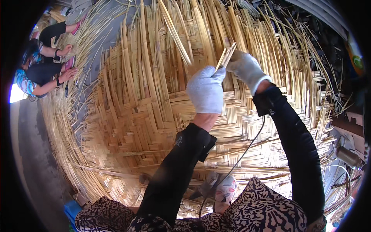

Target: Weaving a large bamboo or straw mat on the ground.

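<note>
A large mat (166,127) of straw-coloured split reeds lies in front of me, woven in a zigzag pattern, its long loose ends fanning out at the far side. My left hand (206,91), in a whitish glove, is closed around a small bunch of reed strips (227,55) that sticks up from the fist. Close beside it, my right hand (246,70), gloved alike, has its fingers curled at the same strips; its fingertips are partly hidden. Both hands are above the far part of the weave. Black sleeves cover my forearms.
Another person (44,63) sits at the far left, hands over loose reeds. A thin dark cable (247,149) runs down across the mat toward my lap. Patterned cloth (266,208) covers my legs. At the right edge lies a dark cylindrical container (348,156).
</note>
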A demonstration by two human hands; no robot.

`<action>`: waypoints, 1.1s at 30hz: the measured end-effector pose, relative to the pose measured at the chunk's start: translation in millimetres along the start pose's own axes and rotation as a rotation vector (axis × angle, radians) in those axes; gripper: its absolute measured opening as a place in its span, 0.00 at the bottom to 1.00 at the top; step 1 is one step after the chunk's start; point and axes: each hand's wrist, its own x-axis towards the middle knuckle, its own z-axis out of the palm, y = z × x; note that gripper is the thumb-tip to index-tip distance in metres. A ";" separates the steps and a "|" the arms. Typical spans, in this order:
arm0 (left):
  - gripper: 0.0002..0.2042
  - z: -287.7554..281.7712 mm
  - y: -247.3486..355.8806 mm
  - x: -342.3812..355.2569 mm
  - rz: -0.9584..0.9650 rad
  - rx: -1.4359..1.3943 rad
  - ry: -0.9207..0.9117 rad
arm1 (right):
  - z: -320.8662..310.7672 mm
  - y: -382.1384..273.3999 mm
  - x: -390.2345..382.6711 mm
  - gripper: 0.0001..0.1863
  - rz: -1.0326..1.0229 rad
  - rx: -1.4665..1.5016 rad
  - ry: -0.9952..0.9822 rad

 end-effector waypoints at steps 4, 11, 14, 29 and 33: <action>0.09 -9.0 0.0 1.8 0.020 0.152 0.059 | -25.8 -58.0 -9.7 0.24 0.194 -0.007 -0.027; 0.07 -6.4 -5.5 11.2 -0.018 0.102 0.086 | -47.7 -76.8 -66.4 0.16 0.058 1.099 -0.071; 0.04 -2.0 -17.0 14.6 0.126 0.304 -0.013 | -57.0 -83.7 -66.9 0.15 0.003 0.948 -0.048; 0.29 -48.9 -48.4 36.0 -0.594 -0.317 -0.238 | -41.4 -32.1 -37.3 0.10 -0.120 -0.194 -0.083; 0.09 -48.5 -45.0 37.6 -0.554 -0.369 -0.277 | -36.0 -14.6 -36.7 0.13 -0.149 -0.157 -0.053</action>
